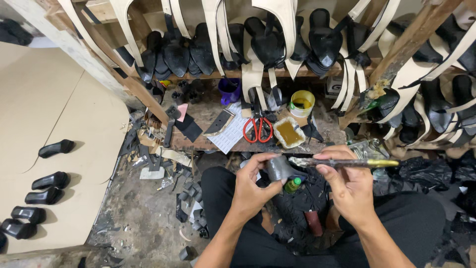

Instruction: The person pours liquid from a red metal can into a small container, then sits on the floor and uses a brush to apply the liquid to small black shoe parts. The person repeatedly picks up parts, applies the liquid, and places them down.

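Five black heels (37, 198) lie on the board far left of the glue tub (289, 133). Below the tub, the left hand (253, 191) grips a grey heel (279, 168); the right hand (347, 186) pinches a brush (347, 163) at it. Coating looks underway, unfinished.

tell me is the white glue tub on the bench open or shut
Open: the white tub has no lid on, and its amber glue shows from above.
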{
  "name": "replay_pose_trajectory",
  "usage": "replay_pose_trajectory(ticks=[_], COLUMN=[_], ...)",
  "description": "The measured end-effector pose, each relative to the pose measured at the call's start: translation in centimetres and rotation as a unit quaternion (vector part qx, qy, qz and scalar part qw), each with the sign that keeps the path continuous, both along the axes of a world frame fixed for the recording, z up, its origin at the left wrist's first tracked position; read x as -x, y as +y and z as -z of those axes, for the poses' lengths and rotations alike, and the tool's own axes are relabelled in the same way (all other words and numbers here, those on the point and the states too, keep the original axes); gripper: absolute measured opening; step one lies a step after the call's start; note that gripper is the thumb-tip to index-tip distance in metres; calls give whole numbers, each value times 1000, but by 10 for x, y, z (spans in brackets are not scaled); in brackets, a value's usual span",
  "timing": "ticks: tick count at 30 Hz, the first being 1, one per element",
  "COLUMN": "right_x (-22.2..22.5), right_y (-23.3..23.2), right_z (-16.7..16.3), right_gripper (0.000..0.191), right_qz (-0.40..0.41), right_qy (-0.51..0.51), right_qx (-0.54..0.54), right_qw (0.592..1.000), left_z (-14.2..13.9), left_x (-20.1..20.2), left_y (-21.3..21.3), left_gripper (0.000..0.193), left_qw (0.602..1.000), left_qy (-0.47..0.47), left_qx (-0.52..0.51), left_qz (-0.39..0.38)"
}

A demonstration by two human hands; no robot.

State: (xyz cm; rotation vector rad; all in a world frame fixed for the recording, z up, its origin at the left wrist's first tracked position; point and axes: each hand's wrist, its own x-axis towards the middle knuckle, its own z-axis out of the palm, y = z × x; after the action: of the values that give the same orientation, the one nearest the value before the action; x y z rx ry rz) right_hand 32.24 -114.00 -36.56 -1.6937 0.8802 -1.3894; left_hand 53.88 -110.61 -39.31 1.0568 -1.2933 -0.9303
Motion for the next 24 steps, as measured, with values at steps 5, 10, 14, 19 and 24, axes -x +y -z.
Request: replay_pose_trajectory(ticks=[5, 10, 14, 19, 24], right_x=[-10, -2, -1, -4, -8], right_y=[2, 1, -1, 0, 4], right_z=[-15, -29, -29, -20, -10], right_gripper=[25, 26, 28, 28, 30], right_qz=[17, -39, -34, -33, -23], right_qy=[116, 192, 159, 117, 60], right_qx=[105, 138, 133, 105, 64], right_qw=[988, 971, 978, 987, 996], left_z=[-22, -27, -21, -14, -8], left_x=[0, -4, 2, -3, -2], left_y=[-2, 0, -4, -12, -13], left_gripper=[50, 49, 48, 50, 52], left_qw=[991, 985, 991, 991, 994], left_qy=[-112, -146, -96, -84, -85], left_qx=[70, 79, 82, 93, 38], left_qz=[-31, -48, -45, -52, -51])
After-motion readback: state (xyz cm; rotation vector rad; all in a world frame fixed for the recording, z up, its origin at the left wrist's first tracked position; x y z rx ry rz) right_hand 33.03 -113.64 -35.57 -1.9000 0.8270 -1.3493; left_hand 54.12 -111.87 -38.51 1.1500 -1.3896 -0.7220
